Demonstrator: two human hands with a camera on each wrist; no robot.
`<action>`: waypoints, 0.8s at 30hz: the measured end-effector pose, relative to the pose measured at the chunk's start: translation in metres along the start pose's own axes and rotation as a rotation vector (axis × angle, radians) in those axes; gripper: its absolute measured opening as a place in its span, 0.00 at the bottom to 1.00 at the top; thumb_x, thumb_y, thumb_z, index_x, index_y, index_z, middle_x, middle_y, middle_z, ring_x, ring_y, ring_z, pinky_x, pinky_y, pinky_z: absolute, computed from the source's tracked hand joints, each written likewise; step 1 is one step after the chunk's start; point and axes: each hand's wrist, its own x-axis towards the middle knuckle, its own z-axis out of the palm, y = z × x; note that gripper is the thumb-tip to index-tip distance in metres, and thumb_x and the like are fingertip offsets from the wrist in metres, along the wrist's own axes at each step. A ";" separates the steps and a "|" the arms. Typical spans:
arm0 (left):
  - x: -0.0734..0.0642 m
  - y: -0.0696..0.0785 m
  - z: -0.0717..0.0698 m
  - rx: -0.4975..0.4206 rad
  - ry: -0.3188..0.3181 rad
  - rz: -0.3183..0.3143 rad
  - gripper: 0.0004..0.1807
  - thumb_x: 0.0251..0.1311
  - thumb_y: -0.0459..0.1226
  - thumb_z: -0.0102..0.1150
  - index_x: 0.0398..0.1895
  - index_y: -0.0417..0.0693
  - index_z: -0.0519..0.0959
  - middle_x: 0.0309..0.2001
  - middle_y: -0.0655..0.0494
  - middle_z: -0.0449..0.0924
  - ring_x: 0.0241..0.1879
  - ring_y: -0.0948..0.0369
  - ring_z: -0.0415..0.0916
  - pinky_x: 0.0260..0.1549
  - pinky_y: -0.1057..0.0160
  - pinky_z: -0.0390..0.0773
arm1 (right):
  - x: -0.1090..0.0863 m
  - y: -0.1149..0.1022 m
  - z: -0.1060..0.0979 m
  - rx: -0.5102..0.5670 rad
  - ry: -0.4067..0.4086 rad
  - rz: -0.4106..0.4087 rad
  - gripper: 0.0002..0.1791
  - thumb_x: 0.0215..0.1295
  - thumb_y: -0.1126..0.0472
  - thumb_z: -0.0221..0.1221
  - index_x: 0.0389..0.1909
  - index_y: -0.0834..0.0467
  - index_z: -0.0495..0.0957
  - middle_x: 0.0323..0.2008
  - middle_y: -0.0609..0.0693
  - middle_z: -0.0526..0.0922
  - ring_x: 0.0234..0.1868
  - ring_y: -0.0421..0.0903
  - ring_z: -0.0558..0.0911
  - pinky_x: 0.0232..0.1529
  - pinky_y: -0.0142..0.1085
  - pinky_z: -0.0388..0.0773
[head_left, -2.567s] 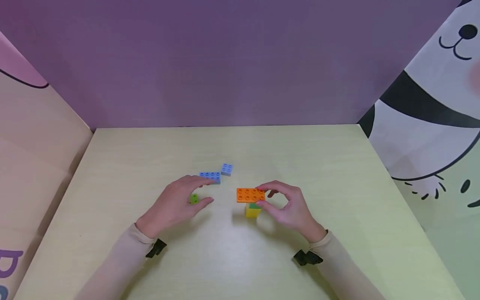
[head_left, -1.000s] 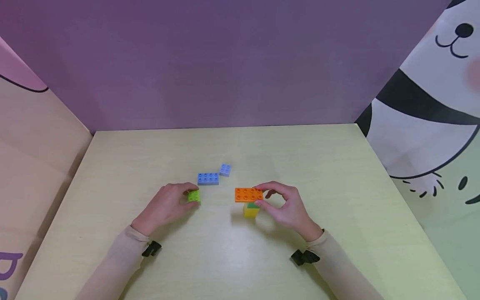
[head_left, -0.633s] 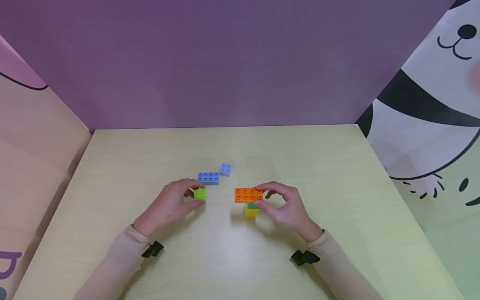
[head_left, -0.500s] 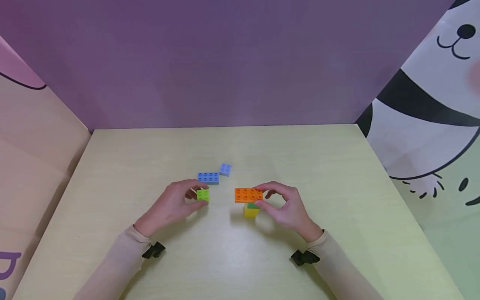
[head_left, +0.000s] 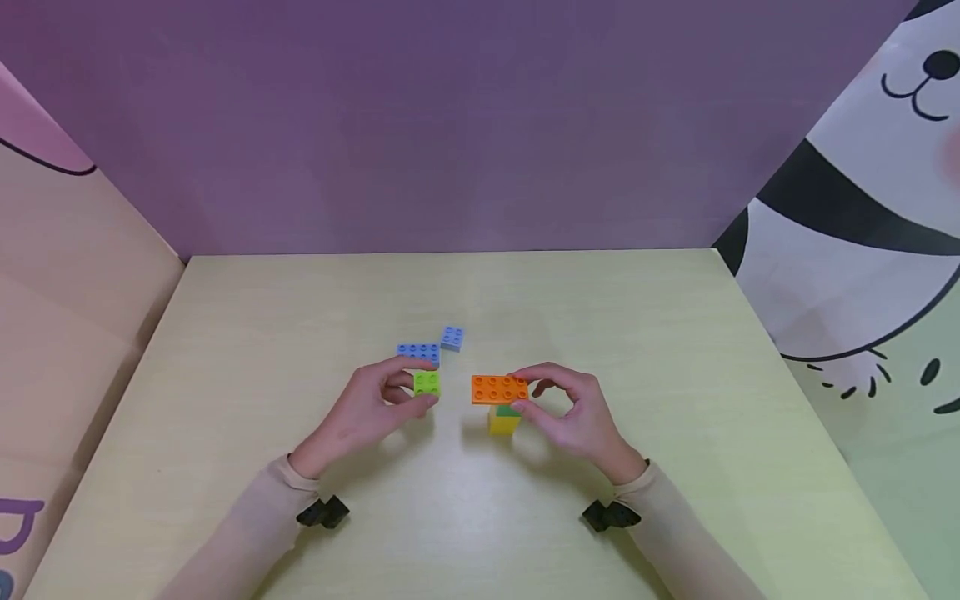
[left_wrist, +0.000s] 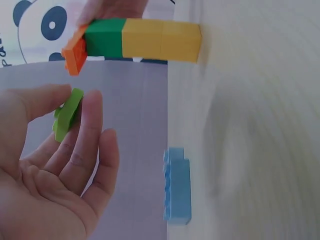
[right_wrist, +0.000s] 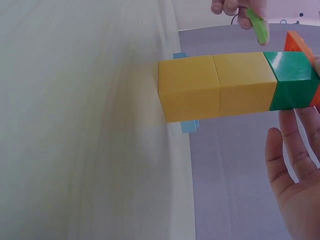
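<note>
Between thumb and fingers, my left hand (head_left: 367, 417) pinches a thin lime-green toy brick (head_left: 427, 382), raised above the table. To its right, the fingers and thumb of my right hand (head_left: 577, 417) grip one end of an orange brick (head_left: 495, 389). That orange brick tops an upright stack and juts out leftward from it. Beneath it comes a green brick (right_wrist: 290, 80), then two yellow blocks, the upper yellow block (right_wrist: 245, 82) and the lower yellow block (right_wrist: 189, 91) on the table. From the head, the orange brick hides most of the stack.
Behind my left hand lie a long blue brick (head_left: 417, 351) and a smaller blue brick (head_left: 452, 337), corner to corner on the pale table (head_left: 600, 308). A purple wall (head_left: 450, 125) rises at the table's back, with printed panels at both sides.
My left hand has closed on the lime-green brick, lifted it and carried it rightward toward the stack. My right hand has stayed on the orange brick.
</note>
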 end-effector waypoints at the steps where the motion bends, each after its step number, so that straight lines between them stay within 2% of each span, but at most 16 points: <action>1: 0.000 0.000 0.001 -0.015 -0.003 0.007 0.21 0.60 0.42 0.69 0.57 0.60 0.79 0.34 0.49 0.82 0.35 0.47 0.87 0.27 0.65 0.76 | 0.000 0.000 0.000 0.000 0.001 0.000 0.19 0.48 0.77 0.70 0.44 0.65 0.83 0.40 0.59 0.88 0.40 0.39 0.83 0.38 0.41 0.82; 5: 0.002 0.000 0.006 -0.083 -0.031 0.025 0.23 0.62 0.41 0.67 0.60 0.55 0.77 0.32 0.43 0.80 0.37 0.45 0.87 0.25 0.68 0.71 | 0.000 -0.001 0.000 0.002 0.000 0.009 0.20 0.50 0.75 0.71 0.45 0.61 0.83 0.41 0.56 0.88 0.40 0.39 0.83 0.39 0.38 0.82; 7: 0.003 0.001 0.009 -0.110 -0.041 0.031 0.22 0.62 0.41 0.67 0.60 0.55 0.77 0.32 0.42 0.81 0.37 0.44 0.87 0.22 0.68 0.67 | 0.000 -0.002 0.001 0.008 -0.001 0.012 0.19 0.51 0.74 0.71 0.46 0.60 0.84 0.41 0.55 0.88 0.40 0.39 0.83 0.40 0.37 0.81; 9: 0.004 0.001 0.011 -0.137 -0.048 0.035 0.21 0.62 0.41 0.66 0.59 0.56 0.78 0.33 0.41 0.81 0.37 0.42 0.86 0.22 0.69 0.67 | 0.000 -0.002 0.000 0.020 -0.005 0.017 0.18 0.53 0.72 0.71 0.46 0.59 0.84 0.41 0.53 0.88 0.40 0.39 0.83 0.40 0.37 0.81; 15: 0.007 0.007 0.016 -0.160 -0.050 0.023 0.19 0.62 0.41 0.67 0.57 0.57 0.79 0.30 0.45 0.82 0.38 0.40 0.86 0.23 0.70 0.68 | 0.002 -0.005 -0.001 0.043 -0.007 0.030 0.18 0.55 0.70 0.71 0.47 0.57 0.84 0.42 0.52 0.88 0.41 0.39 0.83 0.41 0.37 0.81; 17: 0.008 0.009 0.017 -0.161 -0.049 0.014 0.20 0.61 0.41 0.67 0.57 0.56 0.79 0.30 0.47 0.82 0.37 0.41 0.86 0.23 0.70 0.68 | 0.002 -0.005 -0.002 0.040 -0.005 0.030 0.18 0.54 0.71 0.71 0.47 0.58 0.84 0.42 0.52 0.88 0.41 0.39 0.83 0.41 0.37 0.82; 18: 0.008 0.010 0.017 -0.156 -0.047 0.011 0.21 0.61 0.41 0.68 0.57 0.55 0.79 0.28 0.49 0.80 0.35 0.45 0.85 0.23 0.70 0.67 | 0.002 -0.005 -0.002 0.036 -0.003 0.030 0.19 0.53 0.72 0.71 0.47 0.58 0.84 0.42 0.53 0.88 0.41 0.39 0.83 0.41 0.38 0.82; 21: 0.008 0.012 0.018 -0.132 -0.040 0.013 0.22 0.59 0.41 0.70 0.58 0.53 0.79 0.23 0.54 0.70 0.25 0.58 0.75 0.24 0.70 0.62 | 0.002 -0.007 -0.002 0.027 -0.001 0.032 0.19 0.52 0.74 0.71 0.46 0.60 0.83 0.42 0.54 0.88 0.41 0.39 0.83 0.40 0.40 0.82; 24: 0.008 0.015 0.020 -0.106 -0.031 0.024 0.23 0.57 0.41 0.71 0.57 0.53 0.80 0.24 0.54 0.60 0.24 0.63 0.60 0.24 0.69 0.60 | 0.003 -0.010 -0.003 0.024 0.001 0.040 0.19 0.50 0.76 0.70 0.45 0.63 0.83 0.41 0.57 0.88 0.41 0.40 0.83 0.39 0.43 0.82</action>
